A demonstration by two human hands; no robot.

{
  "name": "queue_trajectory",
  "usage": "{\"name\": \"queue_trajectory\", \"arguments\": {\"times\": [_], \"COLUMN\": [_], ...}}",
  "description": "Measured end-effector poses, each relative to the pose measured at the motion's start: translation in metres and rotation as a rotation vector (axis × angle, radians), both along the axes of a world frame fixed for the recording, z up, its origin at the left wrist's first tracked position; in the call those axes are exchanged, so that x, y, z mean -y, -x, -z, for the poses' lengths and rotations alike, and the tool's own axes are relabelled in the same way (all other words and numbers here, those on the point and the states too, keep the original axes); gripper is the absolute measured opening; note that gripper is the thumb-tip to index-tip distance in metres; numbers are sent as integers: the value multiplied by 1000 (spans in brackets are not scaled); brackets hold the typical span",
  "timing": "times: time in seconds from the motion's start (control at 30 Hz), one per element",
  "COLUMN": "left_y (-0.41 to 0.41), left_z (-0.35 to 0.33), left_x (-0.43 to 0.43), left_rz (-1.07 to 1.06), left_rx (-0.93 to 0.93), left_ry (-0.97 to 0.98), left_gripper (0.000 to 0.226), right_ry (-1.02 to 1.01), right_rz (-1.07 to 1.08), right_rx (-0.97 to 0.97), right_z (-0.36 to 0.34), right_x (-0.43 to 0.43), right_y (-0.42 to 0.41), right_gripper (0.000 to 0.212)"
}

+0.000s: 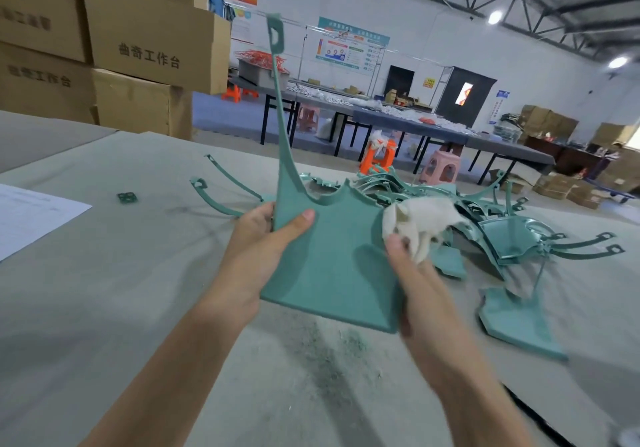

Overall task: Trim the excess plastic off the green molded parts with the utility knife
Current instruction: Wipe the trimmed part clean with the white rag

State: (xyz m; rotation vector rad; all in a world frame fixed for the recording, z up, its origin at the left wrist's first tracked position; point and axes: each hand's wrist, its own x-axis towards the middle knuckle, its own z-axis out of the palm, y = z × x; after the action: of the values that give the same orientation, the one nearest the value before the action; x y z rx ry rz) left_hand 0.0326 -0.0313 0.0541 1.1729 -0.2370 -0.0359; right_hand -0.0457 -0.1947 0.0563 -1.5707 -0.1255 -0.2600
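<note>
- Head view: the left hand (266, 238) grips the green molded part (332, 266) by its left edge. The thumb lies flat across the front face and the other fingers are curled behind the panel, clamped on it.
- The part is held up off the table (104, 308), tilted toward the camera. Its long thin arm, ending in a slotted tab, rises well above the left fingertips.
- The right hand (412, 283) is at the part's right edge, blurred. Its thumb presses on the front face and the remaining fingers are hidden behind the panel, so it appears clamped on that edge.
- A crumpled white cloth (426, 221) is bunched just above the right fingers, touching them. Whether they also pinch it, I cannot tell.
- Beyond the right fingers lies a pile of green parts (502, 228) with curved arms sticking out.
- A loose green panel (519, 322) rests flat on the table, to the outside of the right wrist.
- Green shavings (329, 360) are scattered on the table beneath both hands.
- Two curved green arms (221, 190) lie beyond the left fingers, with a small green scrap (127, 197) farther to their left.
- A sheet of paper (31, 218) sits far left, and stacked cardboard boxes (138, 48) stand behind it.
</note>
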Motion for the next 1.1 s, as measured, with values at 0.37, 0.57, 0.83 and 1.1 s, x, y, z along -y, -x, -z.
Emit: {"name": "queue_trajectory", "arguments": {"times": [0.37,0.57,0.83,1.1], "left_y": [-2,29,35,33], "left_z": [9,3,2,0], "left_x": [11,36,28,28], "left_rz": [-386,371,495,602], "left_rx": [92,16,-154,-111], "left_ry": [-302,126,492,384], "left_gripper": [49,66,62,27], "right_ry": [85,329,951,938], "right_rz": [722,724,692,496], "right_rx": [333,495,490,498], "right_z": [21,21,8,10], "right_x": [-33,-55,-51,-34], "right_y": [-6,-4,-2,1], "right_gripper": [42,43,55,45]}}
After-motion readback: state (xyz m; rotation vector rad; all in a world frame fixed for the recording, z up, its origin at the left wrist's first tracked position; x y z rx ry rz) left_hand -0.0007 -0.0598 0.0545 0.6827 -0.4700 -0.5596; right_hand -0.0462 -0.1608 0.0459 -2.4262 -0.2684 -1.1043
